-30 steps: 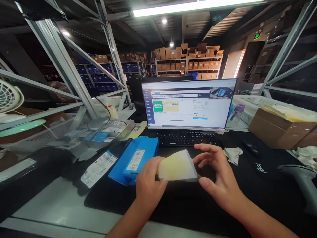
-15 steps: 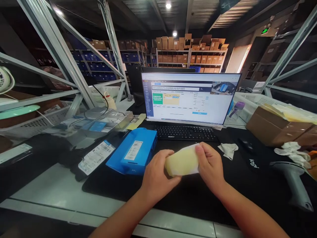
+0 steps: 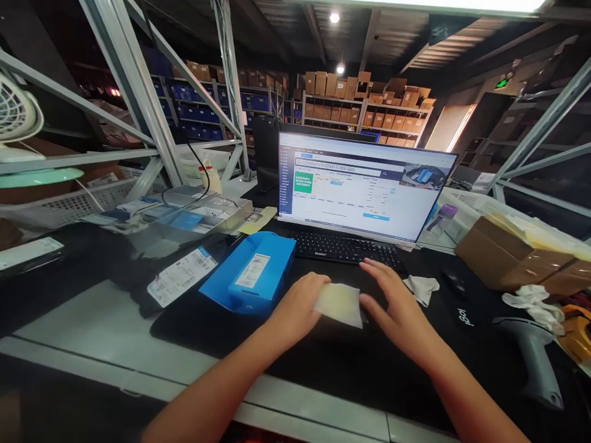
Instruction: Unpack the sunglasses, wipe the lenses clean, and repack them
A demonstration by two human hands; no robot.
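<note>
A pale yellow, whitish-edged packet (image 3: 340,303) is gripped at its left end by my left hand (image 3: 300,307), above the black desk mat. What it is made of I cannot make out. My right hand (image 3: 399,304) is just off the packet's right end, fingers apart and holding nothing. Left of my left hand lies a blue box (image 3: 258,271) with a white printed label. Beside that box is a clear bag with a white label (image 3: 182,277).
Behind my hands are a keyboard (image 3: 344,249) and a lit monitor (image 3: 360,184). To the right are a crumpled white tissue (image 3: 422,289), a mouse (image 3: 453,282), a grey handheld scanner (image 3: 535,357) and a cardboard box (image 3: 503,249). An open grey tray (image 3: 217,215) stands at the left.
My right hand has let go of the packet and spread its fingers. The packet has tilted down to the right in my left hand. The camera view has shifted slightly.
</note>
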